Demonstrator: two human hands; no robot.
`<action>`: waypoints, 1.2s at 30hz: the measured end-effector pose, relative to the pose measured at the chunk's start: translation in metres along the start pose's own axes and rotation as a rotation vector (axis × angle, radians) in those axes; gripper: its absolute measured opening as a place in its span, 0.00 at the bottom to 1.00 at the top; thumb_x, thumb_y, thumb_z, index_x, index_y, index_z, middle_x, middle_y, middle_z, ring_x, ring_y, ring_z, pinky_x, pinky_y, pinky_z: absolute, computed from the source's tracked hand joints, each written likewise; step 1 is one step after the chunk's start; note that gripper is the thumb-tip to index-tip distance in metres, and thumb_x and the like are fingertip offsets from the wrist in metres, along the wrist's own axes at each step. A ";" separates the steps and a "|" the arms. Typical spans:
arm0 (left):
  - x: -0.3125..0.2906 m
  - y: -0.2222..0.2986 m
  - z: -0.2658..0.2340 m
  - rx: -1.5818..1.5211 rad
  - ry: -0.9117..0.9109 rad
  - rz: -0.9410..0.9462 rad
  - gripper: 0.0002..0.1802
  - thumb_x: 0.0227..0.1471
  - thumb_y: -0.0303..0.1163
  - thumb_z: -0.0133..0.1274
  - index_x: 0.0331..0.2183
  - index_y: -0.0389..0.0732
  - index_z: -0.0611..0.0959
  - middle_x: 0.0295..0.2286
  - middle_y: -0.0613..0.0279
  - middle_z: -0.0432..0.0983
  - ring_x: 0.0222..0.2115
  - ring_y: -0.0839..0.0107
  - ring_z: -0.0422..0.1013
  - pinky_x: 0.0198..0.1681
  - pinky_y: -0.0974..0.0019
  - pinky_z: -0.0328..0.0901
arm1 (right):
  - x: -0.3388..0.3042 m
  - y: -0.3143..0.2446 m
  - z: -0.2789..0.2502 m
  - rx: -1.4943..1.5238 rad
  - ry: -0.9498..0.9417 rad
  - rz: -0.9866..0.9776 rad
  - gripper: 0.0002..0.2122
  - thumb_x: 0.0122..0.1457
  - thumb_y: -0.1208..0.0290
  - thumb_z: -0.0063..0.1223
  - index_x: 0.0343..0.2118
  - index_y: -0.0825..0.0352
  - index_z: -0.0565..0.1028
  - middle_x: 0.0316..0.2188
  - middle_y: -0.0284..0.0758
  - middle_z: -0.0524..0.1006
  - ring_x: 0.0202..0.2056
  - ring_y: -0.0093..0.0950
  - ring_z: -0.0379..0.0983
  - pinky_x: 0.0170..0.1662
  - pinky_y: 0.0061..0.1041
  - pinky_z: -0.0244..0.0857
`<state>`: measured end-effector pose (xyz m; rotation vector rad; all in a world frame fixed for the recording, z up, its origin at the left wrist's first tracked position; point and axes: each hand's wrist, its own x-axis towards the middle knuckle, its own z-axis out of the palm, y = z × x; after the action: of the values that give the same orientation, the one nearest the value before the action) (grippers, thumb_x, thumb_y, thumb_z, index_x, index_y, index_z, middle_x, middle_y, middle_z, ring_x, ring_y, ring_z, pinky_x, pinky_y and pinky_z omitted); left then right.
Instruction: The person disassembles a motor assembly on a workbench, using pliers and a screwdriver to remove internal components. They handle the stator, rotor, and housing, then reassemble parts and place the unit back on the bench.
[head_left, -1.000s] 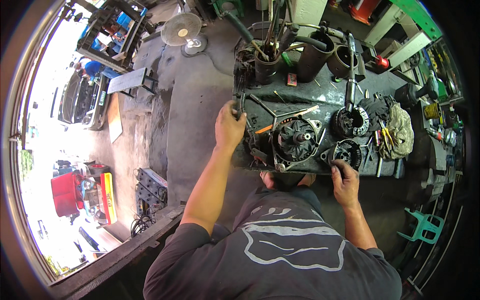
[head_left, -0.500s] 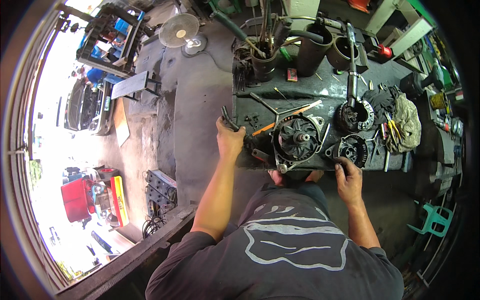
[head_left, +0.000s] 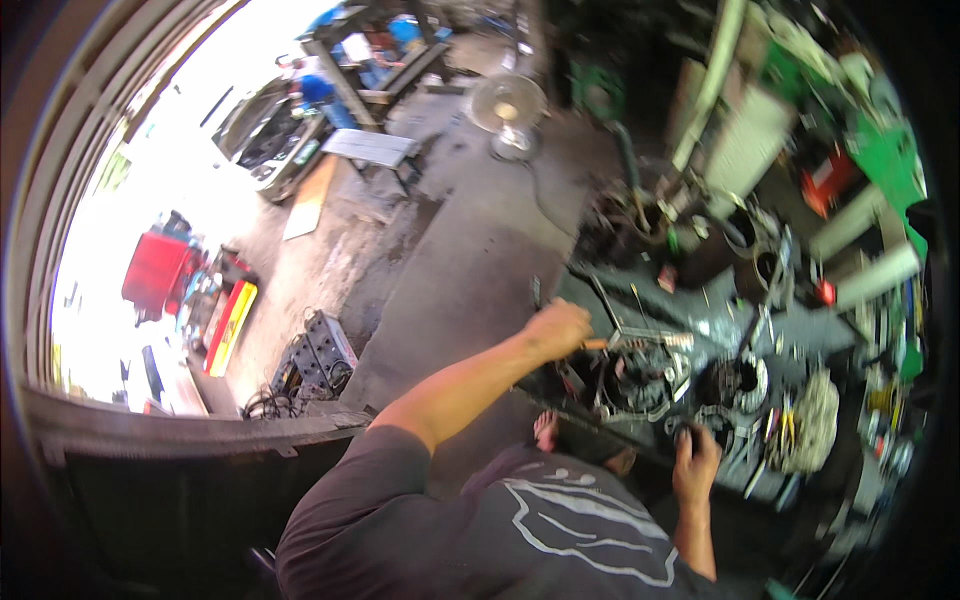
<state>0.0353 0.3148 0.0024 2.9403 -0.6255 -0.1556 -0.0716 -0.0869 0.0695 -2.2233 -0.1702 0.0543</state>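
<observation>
My left hand (head_left: 560,328) is closed round a dark rod-like tool (head_left: 537,292), whose end sticks out beyond the knuckles at the workbench's left edge. Just right of that hand, an alternator half with a finned rotor (head_left: 640,385) lies on the dark bench. A dark ring-shaped alternator part (head_left: 738,383) sits further right. My right hand (head_left: 697,462) is at the near edge, thumb and fingers curled together by a slotted end cover (head_left: 718,422). A dark spot shows between its fingertips, too blurred to name. A three-armed wrench (head_left: 606,308) lies behind the left hand.
Yellow-handled pliers (head_left: 787,428) and a crumpled pale cloth (head_left: 815,425) lie at the bench's right. Metal canisters (head_left: 735,235) stand at its back. Across the floor are a pedestal fan (head_left: 507,105) and a low bench (head_left: 370,148). A green chequered-off shelf area crowds the far right.
The whole view has swung left and tilted, so the bench now appears lower and further right. My left hand has come over the bench edge beside the alternator. My right hand stays by the end cover.
</observation>
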 end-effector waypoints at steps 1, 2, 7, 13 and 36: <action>0.008 -0.001 0.003 0.018 -0.057 0.029 0.08 0.55 0.36 0.61 0.32 0.49 0.93 0.33 0.60 0.85 0.40 0.54 0.83 0.48 0.49 0.73 | 0.004 0.000 0.001 0.012 -0.003 0.020 0.08 0.69 0.75 0.59 0.46 0.73 0.83 0.39 0.49 0.87 0.42 0.47 0.86 0.49 0.40 0.77; 0.016 -0.003 0.006 0.057 -0.032 0.100 0.08 0.55 0.35 0.60 0.32 0.49 0.93 0.33 0.61 0.86 0.40 0.55 0.83 0.48 0.49 0.72 | 0.005 -0.002 0.002 0.027 0.022 0.010 0.08 0.70 0.76 0.58 0.46 0.74 0.83 0.38 0.49 0.87 0.41 0.43 0.86 0.49 0.39 0.77; 0.043 -0.019 0.022 0.227 -0.210 0.247 0.10 0.57 0.34 0.59 0.34 0.47 0.93 0.36 0.63 0.89 0.40 0.57 0.85 0.50 0.49 0.69 | 0.003 -0.010 -0.001 0.177 0.066 -0.033 0.07 0.75 0.77 0.54 0.47 0.75 0.81 0.27 0.31 0.78 0.28 0.19 0.70 0.33 0.23 0.66; 0.049 -0.028 0.032 0.252 -0.253 0.297 0.11 0.58 0.35 0.58 0.36 0.47 0.94 0.39 0.62 0.89 0.43 0.58 0.85 0.51 0.48 0.69 | -0.006 -0.001 -0.009 0.193 0.022 0.016 0.08 0.75 0.74 0.57 0.49 0.74 0.81 0.37 0.31 0.82 0.35 0.19 0.73 0.40 0.23 0.69; 0.041 -0.022 0.024 0.252 -0.189 0.395 0.11 0.54 0.39 0.64 0.36 0.45 0.94 0.43 0.62 0.87 0.48 0.56 0.84 0.52 0.48 0.73 | -0.021 0.019 -0.009 0.112 0.087 -0.023 0.08 0.72 0.76 0.57 0.46 0.76 0.83 0.35 0.43 0.86 0.36 0.31 0.82 0.44 0.32 0.76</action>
<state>0.0780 0.3158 -0.0271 2.9768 -1.3266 -0.3365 -0.0892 -0.1084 0.0591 -2.1077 -0.1411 -0.0450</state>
